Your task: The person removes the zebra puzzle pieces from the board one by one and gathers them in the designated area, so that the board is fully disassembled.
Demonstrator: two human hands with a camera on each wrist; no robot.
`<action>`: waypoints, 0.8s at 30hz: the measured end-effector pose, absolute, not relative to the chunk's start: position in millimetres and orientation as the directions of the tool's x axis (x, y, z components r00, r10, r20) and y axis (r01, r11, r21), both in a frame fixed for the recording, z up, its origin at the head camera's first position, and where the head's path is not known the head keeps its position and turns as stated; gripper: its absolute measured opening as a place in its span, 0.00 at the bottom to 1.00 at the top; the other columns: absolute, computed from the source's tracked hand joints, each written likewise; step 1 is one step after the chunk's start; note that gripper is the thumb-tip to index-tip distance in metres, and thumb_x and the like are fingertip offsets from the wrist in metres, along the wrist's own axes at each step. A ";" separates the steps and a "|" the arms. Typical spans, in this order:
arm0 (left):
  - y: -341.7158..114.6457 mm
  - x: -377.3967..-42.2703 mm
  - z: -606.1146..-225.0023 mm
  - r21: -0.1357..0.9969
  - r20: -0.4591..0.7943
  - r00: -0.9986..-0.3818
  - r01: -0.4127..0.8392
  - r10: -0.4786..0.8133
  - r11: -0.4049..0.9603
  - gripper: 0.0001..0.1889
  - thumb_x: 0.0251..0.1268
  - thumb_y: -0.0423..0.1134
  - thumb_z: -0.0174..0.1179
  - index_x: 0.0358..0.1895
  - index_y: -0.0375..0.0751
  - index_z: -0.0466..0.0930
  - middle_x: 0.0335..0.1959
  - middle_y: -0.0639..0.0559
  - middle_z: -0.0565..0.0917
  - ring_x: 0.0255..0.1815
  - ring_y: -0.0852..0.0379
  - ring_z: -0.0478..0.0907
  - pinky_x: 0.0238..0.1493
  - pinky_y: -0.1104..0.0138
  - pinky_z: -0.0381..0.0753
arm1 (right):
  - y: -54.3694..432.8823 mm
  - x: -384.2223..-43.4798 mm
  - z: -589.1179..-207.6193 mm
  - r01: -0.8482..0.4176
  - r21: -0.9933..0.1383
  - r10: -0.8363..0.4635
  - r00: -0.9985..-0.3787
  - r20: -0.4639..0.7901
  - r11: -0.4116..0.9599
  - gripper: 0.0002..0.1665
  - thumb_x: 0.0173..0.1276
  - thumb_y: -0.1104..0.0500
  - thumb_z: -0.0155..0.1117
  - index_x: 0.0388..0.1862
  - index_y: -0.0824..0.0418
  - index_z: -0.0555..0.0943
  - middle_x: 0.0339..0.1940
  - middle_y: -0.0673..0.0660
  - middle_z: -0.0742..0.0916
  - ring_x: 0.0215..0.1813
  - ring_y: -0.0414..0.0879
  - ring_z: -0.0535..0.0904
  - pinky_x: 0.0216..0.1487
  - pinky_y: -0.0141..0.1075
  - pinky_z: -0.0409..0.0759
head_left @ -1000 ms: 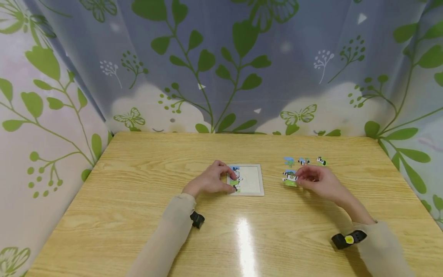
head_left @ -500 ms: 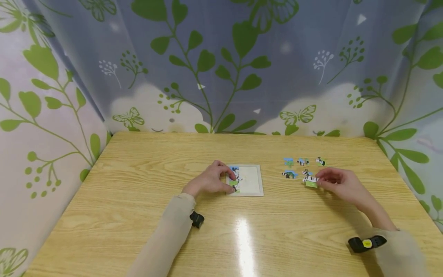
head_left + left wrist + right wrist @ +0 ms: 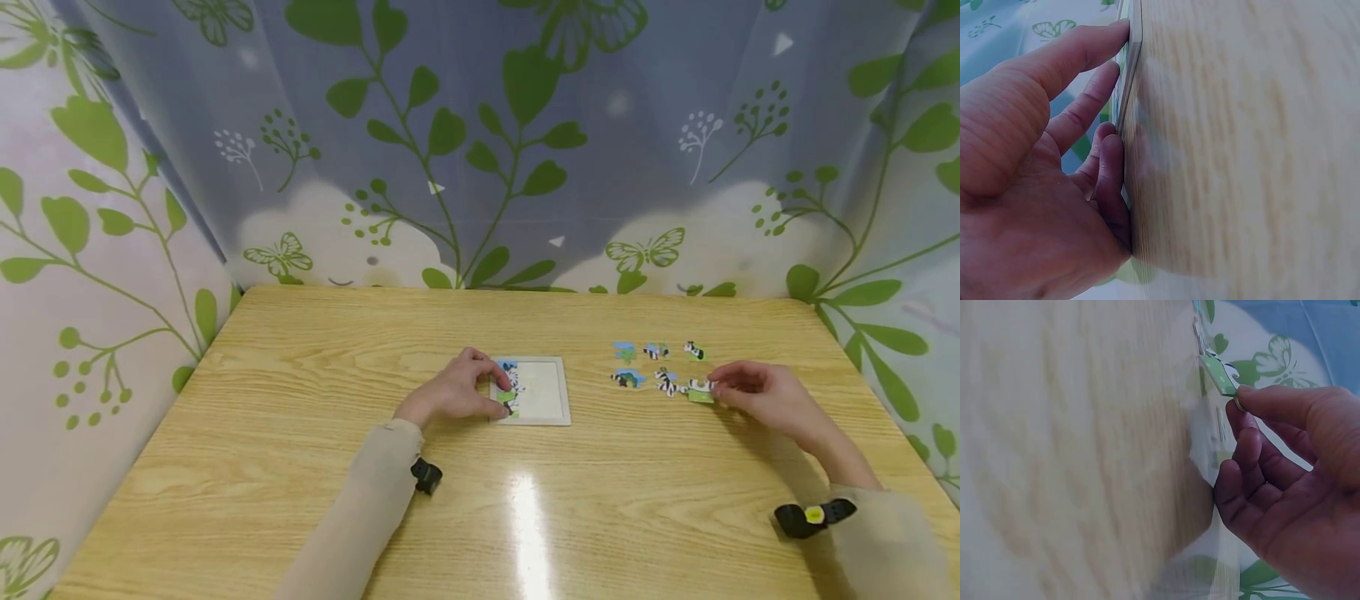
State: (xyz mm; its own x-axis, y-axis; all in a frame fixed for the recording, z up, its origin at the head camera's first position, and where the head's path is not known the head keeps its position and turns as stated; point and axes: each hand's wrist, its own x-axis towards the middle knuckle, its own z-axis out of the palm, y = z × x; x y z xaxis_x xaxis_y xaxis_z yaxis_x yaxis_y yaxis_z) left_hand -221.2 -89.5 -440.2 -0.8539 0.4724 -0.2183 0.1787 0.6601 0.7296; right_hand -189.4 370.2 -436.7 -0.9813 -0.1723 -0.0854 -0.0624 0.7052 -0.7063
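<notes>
From where I stand, the right hand (image 3: pixel 768 398) has thumb and forefinger pinching a piece (image 3: pixel 701 395) at its right end; the other fingers are bent in. Position: over the table's (image 3: pixel 337 333) right half, nearer the far edge than the near one.

Risks, my judgement: the grip takes only one end, so the piece may pivot or slip. The zebra piece (image 3: pixel 667 382) lies just beside it; a low sideways move could shove that or ride up on it. Left hand (image 3: pixel 461 389): thumb and forefinger spread apart, tips on the tray (image 3: pixel 566 392) at its left side. Uneven pressure there could skid the tray or lift the seated pieces (image 3: pixel 513 377).

Appearance: piece thin and flat, green below, black-and-white stripes above, pale cut edge; tilted in the right wrist view. Whether it touches the table: cannot tell.
</notes>
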 end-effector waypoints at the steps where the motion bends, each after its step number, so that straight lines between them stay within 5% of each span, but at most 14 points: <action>1: -89.5 -221.2 -440.0 0.730 -0.219 -0.853 0.179 0.473 0.660 0.11 0.59 0.42 0.75 0.43 0.55 0.84 0.62 0.50 0.68 0.60 0.49 0.65 0.61 0.54 0.68 | 371.4 -190.4 -436.4 -0.059 -0.703 -0.170 -0.981 -0.089 0.709 0.17 0.76 0.57 0.63 0.57 0.67 0.82 0.41 0.50 0.90 0.38 0.33 0.82 0.34 0.33 0.79; 15: -90.9 -221.9 -439.9 0.723 -0.213 -0.839 0.209 0.500 0.659 0.12 0.60 0.43 0.74 0.45 0.55 0.84 0.62 0.49 0.68 0.60 0.49 0.65 0.61 0.54 0.68 | 373.6 -201.9 -438.7 -0.024 -0.657 -0.103 -0.991 -0.081 0.753 0.21 0.76 0.52 0.64 0.57 0.66 0.82 0.45 0.56 0.89 0.36 0.33 0.80 0.31 0.34 0.78; 24: -96.8 -230.7 -435.5 0.727 -0.158 -0.853 0.241 0.498 0.643 0.14 0.65 0.46 0.70 0.51 0.50 0.83 0.60 0.46 0.72 0.57 0.49 0.70 0.65 0.53 0.71 | 344.0 -196.2 -426.3 -0.126 -0.608 -0.168 -0.986 -0.013 0.784 0.18 0.76 0.51 0.63 0.55 0.62 0.84 0.49 0.65 0.88 0.41 0.35 0.82 0.35 0.32 0.80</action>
